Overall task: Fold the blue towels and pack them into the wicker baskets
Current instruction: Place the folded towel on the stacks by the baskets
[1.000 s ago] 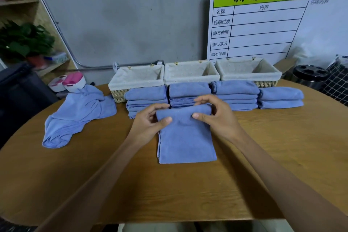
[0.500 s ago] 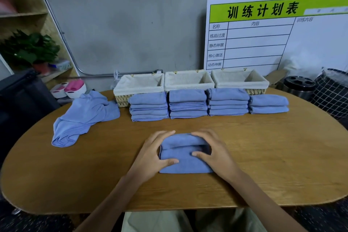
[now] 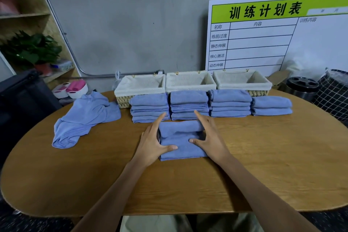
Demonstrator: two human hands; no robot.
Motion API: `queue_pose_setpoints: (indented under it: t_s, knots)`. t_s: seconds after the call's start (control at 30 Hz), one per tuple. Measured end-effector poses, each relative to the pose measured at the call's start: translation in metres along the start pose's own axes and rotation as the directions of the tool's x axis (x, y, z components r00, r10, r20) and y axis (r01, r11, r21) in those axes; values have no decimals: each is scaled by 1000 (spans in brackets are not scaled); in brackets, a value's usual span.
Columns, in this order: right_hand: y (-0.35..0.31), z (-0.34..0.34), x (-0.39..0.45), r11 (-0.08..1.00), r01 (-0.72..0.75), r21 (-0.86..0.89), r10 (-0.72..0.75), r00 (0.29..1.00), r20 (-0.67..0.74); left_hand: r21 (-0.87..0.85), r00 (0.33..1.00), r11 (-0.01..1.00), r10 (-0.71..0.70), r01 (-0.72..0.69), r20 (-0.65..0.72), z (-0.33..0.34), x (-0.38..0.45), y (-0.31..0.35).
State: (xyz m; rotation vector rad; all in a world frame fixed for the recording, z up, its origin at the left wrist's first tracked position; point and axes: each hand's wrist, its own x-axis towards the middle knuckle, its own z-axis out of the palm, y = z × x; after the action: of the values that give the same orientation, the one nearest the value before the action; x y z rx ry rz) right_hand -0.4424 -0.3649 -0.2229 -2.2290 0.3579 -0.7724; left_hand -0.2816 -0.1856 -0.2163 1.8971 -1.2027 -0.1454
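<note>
The folded blue towel lies on the counter between both hands, just in front of the stacks of folded towels; the left hand cups its left side, thumb pressed on top, fingers straight; the right hand flanks the right side likewise, its grip loose, thumb on the cloth; half a second ago the fingers lay curved over the far fold, now they point toward the three wicker baskets; a crumpled towel sits left; the board reads "训练计划表".
</note>
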Motion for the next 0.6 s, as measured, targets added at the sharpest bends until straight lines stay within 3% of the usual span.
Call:
queue_pose_setpoints:
  t_s: [0.17, 0.27, 0.43, 0.6]
  knots:
    - [10, -1, -6, 955, 210, -211, -219, 975, -21, 118, 983, 978, 180, -174, -41, 3, -5, -8]
    - [17, -7, -14, 931, 286, -227, -293, 956, 2, 239, 958, 931, 285, -275, -11, 2, -9, -12]
    - [20, -9, -22, 843, 444, -304, -456, 889, 33, 293, 934, 895, 358, -336, -23, 3, -13, -16]
    - [20, -5, -25, 795, 476, -377, -491, 869, 62, 308, 922, 879, 388, -363, -20, 3, -14, -15]
